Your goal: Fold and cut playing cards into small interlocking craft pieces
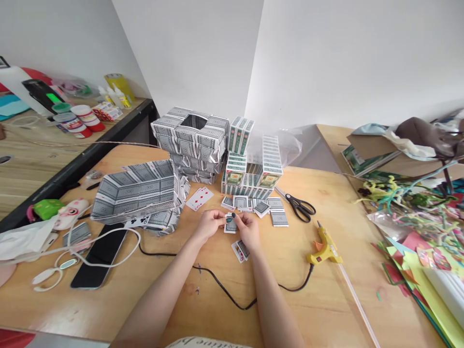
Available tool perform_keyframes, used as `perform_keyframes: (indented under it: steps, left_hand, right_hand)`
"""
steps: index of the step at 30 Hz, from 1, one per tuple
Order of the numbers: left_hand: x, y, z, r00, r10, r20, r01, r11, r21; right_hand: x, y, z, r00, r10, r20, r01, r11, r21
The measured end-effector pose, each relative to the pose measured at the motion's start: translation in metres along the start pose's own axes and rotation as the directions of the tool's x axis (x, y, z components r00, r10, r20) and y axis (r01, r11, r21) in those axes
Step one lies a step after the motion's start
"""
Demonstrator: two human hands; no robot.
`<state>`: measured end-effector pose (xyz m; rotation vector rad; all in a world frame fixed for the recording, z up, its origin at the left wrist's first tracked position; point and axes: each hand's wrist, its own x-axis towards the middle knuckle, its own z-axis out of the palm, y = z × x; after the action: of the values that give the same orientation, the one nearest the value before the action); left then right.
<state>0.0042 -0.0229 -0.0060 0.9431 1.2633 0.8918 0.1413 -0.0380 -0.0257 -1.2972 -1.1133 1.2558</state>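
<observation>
Head view, only one to go on: both hands are up close together, thumbs and fingertips pinched on one small playing card (pixel 230 226), left hand (pixel 210 223) on one side, right hand (pixel 248 232) on the other. It sits just above the middle of the wooden surface (pixel 290 314), near a loose row of folded cards (pixel 261 209). Can't make out the exact fold under the fingertips, but my guess is it's a creasing job. If so, line the edges up first, then press from the middle outward with a thumb, since coated card springs back if the crease is soft. Keep every flap the same width too, or pieces won't sit flush. I'd also mind the black cord (pixel 224 287) running under the forearms: snag it and the yellow glue gun (pixel 324 249) could get dragged.

Material-wise it's thin, stiff card with grey patterned backs. The open tray (pixel 134 191) on the left has slanted walls of flat panels with seams between them, while the blocky box (pixel 190 137) behind is chunkier, with a dark square hole on top. Green-and-white card packs (pixel 252 166) are stacked beside it, crisp little bricks. Black-handled scissors (pixel 300 209) lie to the right of the folded bits.
</observation>
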Motion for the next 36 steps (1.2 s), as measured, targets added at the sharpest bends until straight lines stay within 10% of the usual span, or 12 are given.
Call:
perform_keyframes:
  steps: [36]
  left_hand:
    - [-0.005, 0.005, -0.003, 0.999, 0.041, -0.014, -0.042, 0.999, -0.034]
  right_hand:
    - [-0.008, -0.016, -0.003, 0.921, 0.141, 0.363, -0.110, 0.989, -0.103]
